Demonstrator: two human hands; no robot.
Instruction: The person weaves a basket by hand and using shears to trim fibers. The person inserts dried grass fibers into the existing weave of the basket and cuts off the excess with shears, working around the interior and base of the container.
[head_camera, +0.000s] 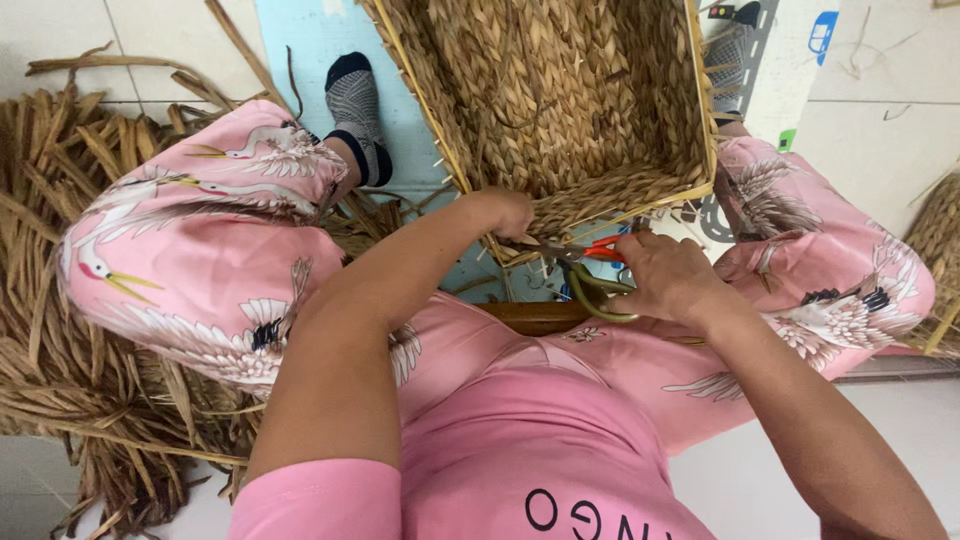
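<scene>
Beside our left hand (508, 212), pinching the woven basket (570, 100) rim, our right hand (668, 278) grips scissors (590, 270); blades risk nicking fingers.

Woven square basket (580, 90): tan-brown braided straw in a plaited herringbone pattern, rim of pale yellow cane. Scissors (592, 275): olive-green looped handles, an orange-red part near the blades. Loose trousers (200, 240): pink, printed with white cranes having yellow beaks and black wing tips. T-shirt (530, 450): plain pink with black lettering. Sock (355, 110): grey-and-white fine pattern, black toe and cuff. Floor mat (330, 35): light blue. Heap of dried straw strips (60, 390): dull brown. Floor tiles (60, 30): off-white.
</scene>
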